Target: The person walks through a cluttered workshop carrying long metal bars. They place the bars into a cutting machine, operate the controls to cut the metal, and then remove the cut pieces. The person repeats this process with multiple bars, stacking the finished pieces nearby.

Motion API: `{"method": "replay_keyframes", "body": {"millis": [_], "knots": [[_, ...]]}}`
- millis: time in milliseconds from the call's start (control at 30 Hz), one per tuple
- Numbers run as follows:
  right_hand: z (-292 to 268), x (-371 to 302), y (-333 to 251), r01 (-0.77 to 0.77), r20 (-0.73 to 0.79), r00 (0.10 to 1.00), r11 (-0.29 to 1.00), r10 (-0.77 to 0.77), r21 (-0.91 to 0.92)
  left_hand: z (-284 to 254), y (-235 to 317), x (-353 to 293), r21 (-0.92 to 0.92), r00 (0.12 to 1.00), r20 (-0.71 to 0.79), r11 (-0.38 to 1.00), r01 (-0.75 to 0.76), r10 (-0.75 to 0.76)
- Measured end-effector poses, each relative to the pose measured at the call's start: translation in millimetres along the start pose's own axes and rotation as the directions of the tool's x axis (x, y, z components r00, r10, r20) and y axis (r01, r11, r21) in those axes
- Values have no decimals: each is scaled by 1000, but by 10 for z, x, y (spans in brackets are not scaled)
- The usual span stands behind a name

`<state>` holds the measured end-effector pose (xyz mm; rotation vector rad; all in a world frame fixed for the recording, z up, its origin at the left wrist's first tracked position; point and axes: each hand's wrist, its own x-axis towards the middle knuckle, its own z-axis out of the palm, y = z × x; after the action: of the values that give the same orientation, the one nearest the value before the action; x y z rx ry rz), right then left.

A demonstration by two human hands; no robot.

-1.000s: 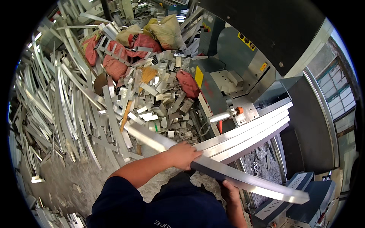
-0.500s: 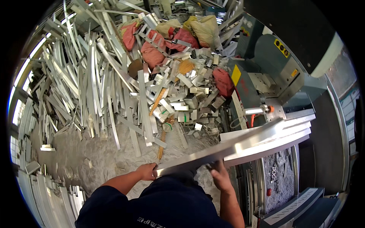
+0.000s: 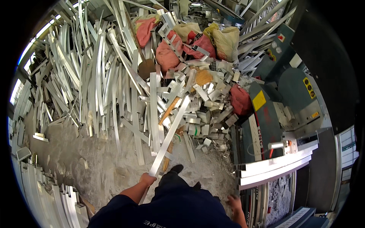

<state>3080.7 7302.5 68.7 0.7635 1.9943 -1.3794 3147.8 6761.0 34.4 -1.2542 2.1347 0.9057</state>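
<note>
A long silver metal bar is gripped near its lower end by my left hand, fingers wrapped round it. It slants up and away to the right, its far end over a heap of short metal offcuts. Low at the right, my right hand hangs beside the machine, apart from the bar. Its fingers are small and blurred. Several similar metal bars lie stacked on the machine, above and to the right of that hand.
Long metal strips lean in a dense pile at the left. Red sacks and a beige sack sit behind the offcuts. The dark green machine stands at the right. More upright bars are at lower left, beside the grey floor.
My left hand has swung the bar off the stack on the machine to the left, turning it to point forward. My right hand has let go and dropped down to the right. The view has shifted.
</note>
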Motion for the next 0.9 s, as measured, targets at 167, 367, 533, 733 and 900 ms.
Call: {"method": "replay_keyframes", "body": {"millis": [167, 367, 533, 733, 900], "knots": [[367, -226, 537, -546, -146, 810, 821, 568, 169, -422, 88, 1130, -150, 995, -45, 985, 85, -92], [781, -500, 302, -575, -38, 818, 816, 573, -62, -1408, 646, 2886, -221, 969, -242, 975, -4, -51], [1028, -540, 338, -343, -131, 923, 928, 361, 142, -2623, 2253, 3508, -215, 740, -628, 860, -463, 241], [1305, -677, -156, -132, -200, 966, 979, 162, 157, -2169, 2855, 3385, 129, 715, -334, 781, -611, 615], [1372, -1083, 270, -234, -262, 927, 960, 269, 156, -827, 1856, 3252, 465, 628, 442, 436, -771, 640]]}}
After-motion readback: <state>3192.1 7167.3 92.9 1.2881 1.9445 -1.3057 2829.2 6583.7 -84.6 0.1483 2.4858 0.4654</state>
